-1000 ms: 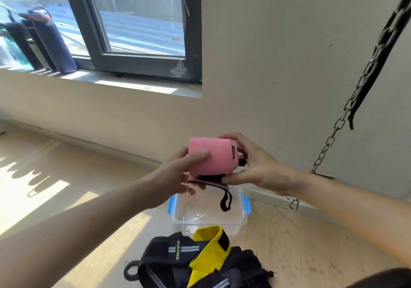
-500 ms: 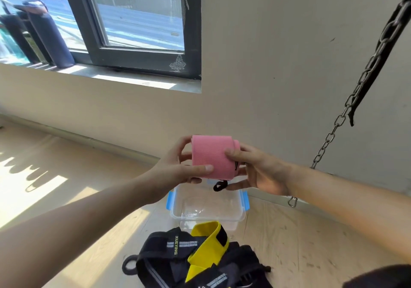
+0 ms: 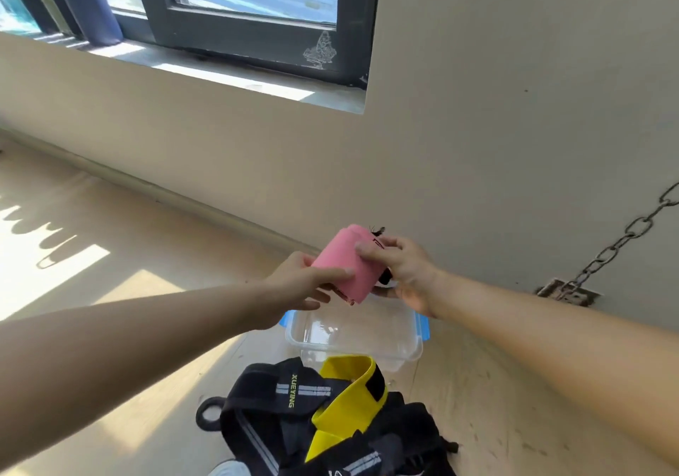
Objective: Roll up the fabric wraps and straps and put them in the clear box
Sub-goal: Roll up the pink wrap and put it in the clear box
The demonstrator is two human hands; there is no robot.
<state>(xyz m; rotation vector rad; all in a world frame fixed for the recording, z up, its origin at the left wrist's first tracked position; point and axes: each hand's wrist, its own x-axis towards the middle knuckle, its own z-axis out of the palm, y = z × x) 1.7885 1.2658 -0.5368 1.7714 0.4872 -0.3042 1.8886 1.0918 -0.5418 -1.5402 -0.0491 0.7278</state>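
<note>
A rolled pink wrap [image 3: 345, 264] with a black end is held tilted in the air above the far rim of the clear box [image 3: 354, 332]. My left hand [image 3: 301, 284] grips its lower left end, thumb on top. My right hand [image 3: 404, 270] grips its upper right end, fingers curled over the roll. The clear box with blue clips stands on the floor and looks empty. In front of it lies a heap of black straps [image 3: 294, 402] with a yellow band [image 3: 349, 402] on top.
The wooden floor [image 3: 128, 292] runs to a beige wall [image 3: 477, 108] just behind the box. A metal chain [image 3: 617, 244] hangs at the right down to a floor anchor [image 3: 566, 292]. A dark-framed window [image 3: 257, 16] sits up left.
The loose black tail that hung under the pink roll has been wrapped in. The roll has tilted and come lower, nearer the box, as my view dipped down.
</note>
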